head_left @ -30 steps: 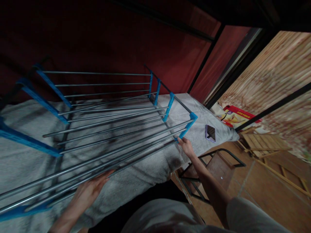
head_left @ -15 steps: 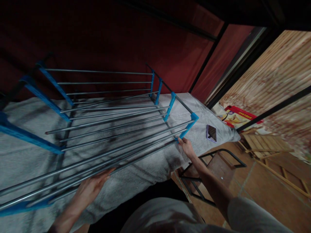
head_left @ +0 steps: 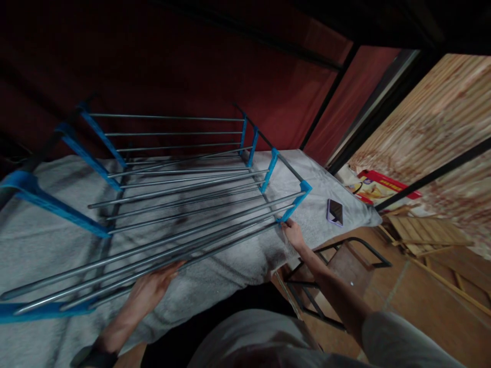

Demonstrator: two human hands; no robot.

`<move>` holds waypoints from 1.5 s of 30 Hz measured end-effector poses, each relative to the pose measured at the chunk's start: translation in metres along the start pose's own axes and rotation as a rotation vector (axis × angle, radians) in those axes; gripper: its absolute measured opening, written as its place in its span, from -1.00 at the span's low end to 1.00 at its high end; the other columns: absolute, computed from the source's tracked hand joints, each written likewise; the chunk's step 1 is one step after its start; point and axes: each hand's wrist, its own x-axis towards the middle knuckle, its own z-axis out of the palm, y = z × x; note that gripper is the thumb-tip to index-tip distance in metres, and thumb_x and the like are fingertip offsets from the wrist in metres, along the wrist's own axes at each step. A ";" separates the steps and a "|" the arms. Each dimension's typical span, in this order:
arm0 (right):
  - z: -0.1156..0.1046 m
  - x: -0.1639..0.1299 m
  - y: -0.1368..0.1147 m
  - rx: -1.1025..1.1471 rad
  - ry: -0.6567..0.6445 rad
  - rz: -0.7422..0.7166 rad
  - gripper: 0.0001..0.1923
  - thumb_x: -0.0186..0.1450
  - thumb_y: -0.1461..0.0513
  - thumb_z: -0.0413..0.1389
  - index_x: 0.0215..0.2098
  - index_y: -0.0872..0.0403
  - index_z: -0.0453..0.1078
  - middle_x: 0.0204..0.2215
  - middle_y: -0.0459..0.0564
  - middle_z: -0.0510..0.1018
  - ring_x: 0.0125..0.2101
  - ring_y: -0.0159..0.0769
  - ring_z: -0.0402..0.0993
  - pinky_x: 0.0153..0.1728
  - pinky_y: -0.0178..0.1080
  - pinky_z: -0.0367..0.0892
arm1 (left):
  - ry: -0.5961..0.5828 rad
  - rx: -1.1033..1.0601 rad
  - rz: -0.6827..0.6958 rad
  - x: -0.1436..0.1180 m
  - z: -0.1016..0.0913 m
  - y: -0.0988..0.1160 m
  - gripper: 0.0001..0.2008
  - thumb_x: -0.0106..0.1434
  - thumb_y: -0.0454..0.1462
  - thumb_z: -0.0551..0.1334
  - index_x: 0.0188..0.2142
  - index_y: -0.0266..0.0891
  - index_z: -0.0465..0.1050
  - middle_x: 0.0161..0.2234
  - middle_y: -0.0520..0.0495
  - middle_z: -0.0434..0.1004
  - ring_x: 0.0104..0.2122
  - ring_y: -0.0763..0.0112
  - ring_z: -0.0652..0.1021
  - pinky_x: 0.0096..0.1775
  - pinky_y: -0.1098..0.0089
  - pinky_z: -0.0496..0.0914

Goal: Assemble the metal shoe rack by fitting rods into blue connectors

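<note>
A rack of grey metal rods (head_left: 180,222) with blue plastic brackets (head_left: 303,197) lies on a grey cloth (head_left: 245,276) in front of me. My left hand (head_left: 157,283) is closed around the nearest rods, left of their middle; the rods partly hide its fingers. At the near right corner, my right hand (head_left: 293,234) pinches the bottom end of the blue bracket. Several rods reach the right-hand brackets, while at the left some near rods have loose ends beside the blue left bracket (head_left: 76,207).
A phone (head_left: 335,212) lies on the cloth to the right. Below it is a black metal-framed chair (head_left: 362,250). A red and yellow box (head_left: 387,189) and a wooden slatted piece (head_left: 429,235) are farther right. A dark red wall (head_left: 184,76) stands behind the rack.
The view has shifted slightly, so the rack's left end sits farther right and more rod ends show. Both hands keep their places on the rack. A dark band on my left wrist has come into view.
</note>
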 end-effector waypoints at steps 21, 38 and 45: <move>0.000 0.007 -0.002 0.049 -0.011 0.003 -0.57 0.25 -0.11 -0.01 -0.52 0.02 0.37 -0.56 0.00 0.51 -0.46 -0.19 0.43 -0.39 -0.22 0.24 | 0.157 0.353 0.172 0.025 0.008 0.093 -0.55 0.42 -0.30 0.03 0.22 -0.22 0.44 0.16 -0.26 0.53 0.11 0.06 0.56 0.16 0.07 0.43; 0.000 0.009 0.003 0.053 -0.034 -0.075 -0.86 0.22 0.10 0.06 -0.30 -0.04 0.35 -0.50 -0.10 0.46 -0.39 -0.19 0.42 -0.32 -0.24 0.25 | -0.205 0.164 0.095 0.087 -0.003 0.137 -0.52 0.50 -0.15 -0.07 0.33 -0.01 0.30 0.16 -0.08 0.55 0.00 0.15 0.64 -0.04 0.22 0.55; -0.002 0.011 0.001 0.101 -0.068 -0.088 -0.83 0.19 0.12 0.02 -0.30 -0.01 0.34 -0.49 -0.13 0.45 -0.42 -0.25 0.40 -0.32 -0.25 0.28 | -0.269 0.145 0.108 0.100 0.000 0.158 -0.52 0.45 -0.33 -0.05 0.29 -0.32 0.32 0.12 -0.31 0.57 0.06 0.13 0.61 0.09 0.19 0.46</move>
